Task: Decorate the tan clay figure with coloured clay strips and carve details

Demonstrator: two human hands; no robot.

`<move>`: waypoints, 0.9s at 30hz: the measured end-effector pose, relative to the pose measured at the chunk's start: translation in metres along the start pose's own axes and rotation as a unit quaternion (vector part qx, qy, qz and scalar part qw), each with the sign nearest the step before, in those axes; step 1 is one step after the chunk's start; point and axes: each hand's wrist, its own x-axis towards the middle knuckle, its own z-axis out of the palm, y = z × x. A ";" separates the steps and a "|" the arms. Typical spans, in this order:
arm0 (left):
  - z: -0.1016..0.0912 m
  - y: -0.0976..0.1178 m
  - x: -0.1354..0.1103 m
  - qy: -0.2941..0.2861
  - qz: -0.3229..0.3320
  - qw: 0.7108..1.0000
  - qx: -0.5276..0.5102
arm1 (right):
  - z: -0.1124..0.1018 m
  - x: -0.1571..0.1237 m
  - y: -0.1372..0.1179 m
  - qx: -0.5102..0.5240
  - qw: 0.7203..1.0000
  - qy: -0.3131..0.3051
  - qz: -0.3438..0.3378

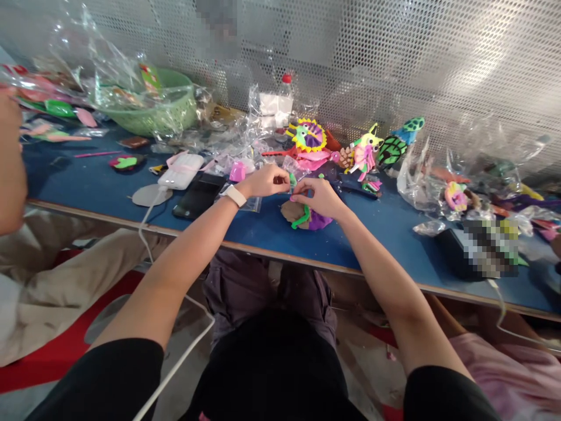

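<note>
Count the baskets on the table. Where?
1. The green basket stands toward the back of the blue table, left of and beyond the left hand, with clear plastic rising from it. Others could be hidden behind the clutter.

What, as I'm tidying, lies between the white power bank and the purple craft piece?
The head view shows a black phone, then clear plastic, with the left arm above.

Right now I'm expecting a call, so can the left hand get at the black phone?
Probably yes: the left hand need only draw back, as the phone lies close by, its dark face largely uncovered.
</note>
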 end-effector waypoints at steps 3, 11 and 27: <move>0.003 -0.008 -0.001 -0.053 -0.024 0.997 -0.059 | -0.003 -0.002 -0.006 -0.036 0.999 -0.023 -0.015; 0.011 -0.017 -0.001 -0.116 -0.057 0.983 -0.130 | -0.011 -0.002 -0.001 -0.100 0.991 -0.059 -0.069; 0.010 -0.004 0.004 -0.152 -0.093 0.979 -0.095 | -0.009 0.002 0.013 -0.159 0.979 -0.061 -0.114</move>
